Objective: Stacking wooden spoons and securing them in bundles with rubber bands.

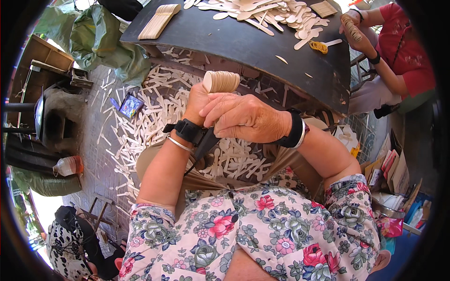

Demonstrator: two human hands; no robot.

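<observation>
My left hand [196, 104] grips a bundle of wooden spoons [221, 82] above my lap, the rounded heads stacked face to face at the top. Across it lies my right hand [255, 118], its fingers curled in against the left hand just below those heads. The handles are hidden behind my hands, and whatever the right fingers pinch does not show. Ahead, a dark table [234, 44] bears a heap of loose wooden spoons [281, 16], a neat bundle [159, 21] at its left and yellow rubber bands [318, 47] near its right end.
Many wooden spoons [154, 112] litter the floor around my legs, with a blue packet [130, 105] among them. At the right a person in red [407, 51] holds another spoon stack [350, 27]. Green sacks [101, 42] stand left of the table; cardboard boxes [393, 166] sit at my right.
</observation>
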